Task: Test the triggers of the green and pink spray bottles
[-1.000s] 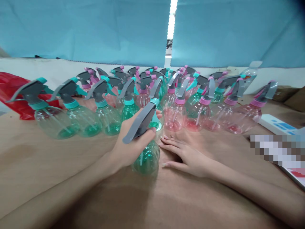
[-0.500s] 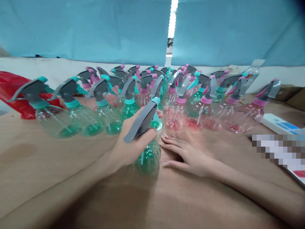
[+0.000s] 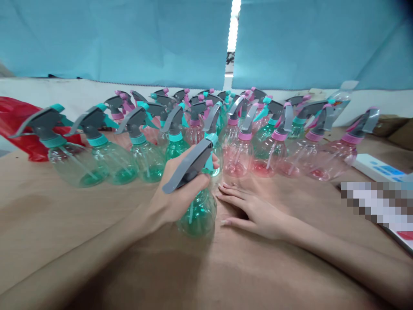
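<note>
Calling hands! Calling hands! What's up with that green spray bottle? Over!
Left hand gripping green spray bottle around its top. Right hand open, resting on table. More bottles standing just beyond.

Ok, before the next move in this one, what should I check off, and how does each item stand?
1. Left hand closed around the green spray bottle: ok.
2. Turquoise nozzle facing away from the wearer: ok.
3. Sprayer collar seated on the held bottle: cannot tell; the hand hides it.
4. Held bottle's base touching the table: cannot tell from this angle.
5. Right hand holding nothing, palm down on the table: ok.
6. Front row of bottles standing: ok.
</note>
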Motion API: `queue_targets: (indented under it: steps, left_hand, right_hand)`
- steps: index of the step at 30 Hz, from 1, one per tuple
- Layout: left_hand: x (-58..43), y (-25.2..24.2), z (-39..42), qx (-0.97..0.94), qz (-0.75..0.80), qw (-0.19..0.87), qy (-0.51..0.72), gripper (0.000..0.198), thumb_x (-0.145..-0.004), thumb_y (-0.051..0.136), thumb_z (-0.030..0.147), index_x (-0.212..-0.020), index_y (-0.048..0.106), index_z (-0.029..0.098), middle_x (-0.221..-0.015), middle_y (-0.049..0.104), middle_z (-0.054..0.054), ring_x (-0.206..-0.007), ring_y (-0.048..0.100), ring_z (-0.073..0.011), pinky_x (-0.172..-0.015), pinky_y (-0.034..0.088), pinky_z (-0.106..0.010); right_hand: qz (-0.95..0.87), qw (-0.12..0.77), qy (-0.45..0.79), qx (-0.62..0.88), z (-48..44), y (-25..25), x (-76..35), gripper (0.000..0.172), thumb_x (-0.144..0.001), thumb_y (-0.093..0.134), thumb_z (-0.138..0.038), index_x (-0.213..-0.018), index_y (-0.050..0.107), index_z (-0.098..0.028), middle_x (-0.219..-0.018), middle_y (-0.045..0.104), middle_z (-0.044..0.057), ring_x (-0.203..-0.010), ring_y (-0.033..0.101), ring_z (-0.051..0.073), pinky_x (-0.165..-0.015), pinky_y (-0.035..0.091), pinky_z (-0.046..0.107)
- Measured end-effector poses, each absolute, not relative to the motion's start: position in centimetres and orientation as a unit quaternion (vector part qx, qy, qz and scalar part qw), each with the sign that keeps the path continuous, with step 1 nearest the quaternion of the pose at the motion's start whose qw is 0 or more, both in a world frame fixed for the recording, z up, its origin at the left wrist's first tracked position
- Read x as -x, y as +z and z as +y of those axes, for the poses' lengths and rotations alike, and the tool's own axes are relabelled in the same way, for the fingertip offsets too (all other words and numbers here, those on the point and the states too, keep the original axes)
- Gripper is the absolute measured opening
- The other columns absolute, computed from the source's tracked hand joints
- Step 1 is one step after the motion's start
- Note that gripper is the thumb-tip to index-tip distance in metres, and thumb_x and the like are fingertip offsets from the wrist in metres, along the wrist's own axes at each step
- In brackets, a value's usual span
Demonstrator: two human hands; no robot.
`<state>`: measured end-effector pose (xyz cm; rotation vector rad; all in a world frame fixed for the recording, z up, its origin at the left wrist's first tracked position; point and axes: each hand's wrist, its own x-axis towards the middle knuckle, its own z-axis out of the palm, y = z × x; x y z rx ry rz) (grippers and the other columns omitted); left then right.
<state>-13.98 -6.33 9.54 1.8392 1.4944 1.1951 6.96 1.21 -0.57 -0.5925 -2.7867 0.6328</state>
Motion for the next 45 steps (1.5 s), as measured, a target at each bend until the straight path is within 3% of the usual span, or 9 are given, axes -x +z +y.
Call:
queue_targets:
  steps: [5,11,16,19,28,33,38,42,45]
  left_hand:
    - [14.3,8.9,-6.2,-0.677,0.515,0.246,0.464,0.012,-0.079,0.051,0.021,-0.089,0.057,0.024,-0.082,0.055,0.001,-0.073,0.052,-0.0164,-0.065,0.039,-0.03]
    - [14.3,8.9,-6.2,-0.668,0.52,0.25,0.47,0.008,-0.078,0.052,0.024,-0.085,0.057,0.024,-0.086,0.059,0.0,-0.076,0.056,-0.018,-0.065,0.042,-0.03]
    - [13.8,9.4,-6.4,-0.653,0.558,0.252,0.447,0.014,-0.079,0.053,0.027,-0.091,0.058,0.025,-0.063,0.049,0.005,-0.052,0.044,-0.0133,-0.052,0.036,-0.029]
    - [13.6,9.5,-6.3,-0.655,0.576,0.208,0.443,0.012,-0.079,0.052,0.027,-0.09,0.058,0.024,-0.058,0.043,0.005,-0.05,0.042,-0.0131,-0.049,0.034,-0.028]
    - [13.2,9.2,-6.1,-0.669,0.589,0.184,0.414,0.017,-0.082,0.055,0.028,-0.096,0.063,0.023,-0.063,0.058,0.003,-0.062,0.058,-0.017,-0.058,0.047,-0.029]
    - [13.5,8.8,-6.1,-0.679,0.584,0.168,0.412,0.028,-0.082,0.058,0.03,-0.109,0.06,0.025,-0.074,0.063,0.001,-0.07,0.061,-0.0172,-0.061,0.047,-0.028]
    - [13.8,8.4,-6.3,-0.676,0.586,0.175,0.412,0.028,-0.081,0.06,0.03,-0.109,0.061,0.024,-0.081,0.068,0.001,-0.069,0.062,-0.016,-0.061,0.049,-0.027]
    - [14.0,7.7,-7.2,-0.669,0.559,0.231,0.432,0.026,-0.08,0.062,0.025,-0.106,0.062,0.024,-0.101,0.072,0.001,-0.09,0.066,-0.0184,-0.076,0.052,-0.028]
    - [14.6,7.4,-8.4,-0.651,0.558,0.265,0.441,0.02,-0.083,0.062,0.029,-0.102,0.063,0.024,-0.101,0.072,0.001,-0.092,0.066,-0.0187,-0.077,0.052,-0.029]
  right_hand:
    - [-0.949,0.106,0.214,0.203,1.2,-0.5,-6.9,0.072,-0.091,0.047,-0.063,-0.147,0.04,-0.018,-0.154,0.034,0.01,-0.143,0.028,0.029,-0.116,0.027,0.051]
    - [-0.95,0.104,0.211,0.204,1.1,-0.5,-6.9,0.072,-0.092,0.046,-0.062,-0.146,0.041,-0.016,-0.154,0.034,0.011,-0.143,0.029,0.029,-0.116,0.027,0.051]
    - [-0.949,0.109,0.216,0.2,1.1,-0.5,-6.9,0.071,-0.091,0.047,-0.062,-0.146,0.041,-0.017,-0.154,0.034,0.01,-0.143,0.029,0.028,-0.116,0.027,0.05]
    - [-0.95,0.106,0.212,0.203,1.2,-0.4,-6.8,0.072,-0.091,0.046,-0.063,-0.147,0.041,-0.018,-0.154,0.034,0.01,-0.143,0.029,0.028,-0.116,0.027,0.049]
    - [-0.951,0.11,0.212,0.198,1.2,-0.6,-6.9,0.07,-0.092,0.048,-0.06,-0.145,0.042,-0.015,-0.153,0.036,0.012,-0.142,0.031,0.028,-0.116,0.028,0.049]
    - [-0.95,0.111,0.21,0.201,1.2,-0.6,-6.8,0.07,-0.092,0.049,-0.06,-0.145,0.043,-0.015,-0.152,0.038,0.013,-0.142,0.031,0.029,-0.115,0.03,0.05]
    - [-0.954,0.098,0.199,0.2,1.2,-0.5,-6.7,0.07,-0.091,0.048,-0.062,-0.143,0.045,-0.014,-0.152,0.038,0.014,-0.142,0.032,0.029,-0.114,0.032,0.05]
    - [-0.955,0.094,0.19,0.208,1.1,-0.3,-6.4,0.068,-0.09,0.05,-0.061,-0.142,0.046,-0.016,-0.15,0.043,0.014,-0.141,0.035,0.028,-0.112,0.034,0.049]
    - [-0.956,0.071,0.176,0.221,0.9,0.8,-5.8,0.063,-0.09,0.052,-0.06,-0.137,0.051,-0.017,-0.147,0.047,0.015,-0.137,0.041,0.03,-0.109,0.039,0.048]
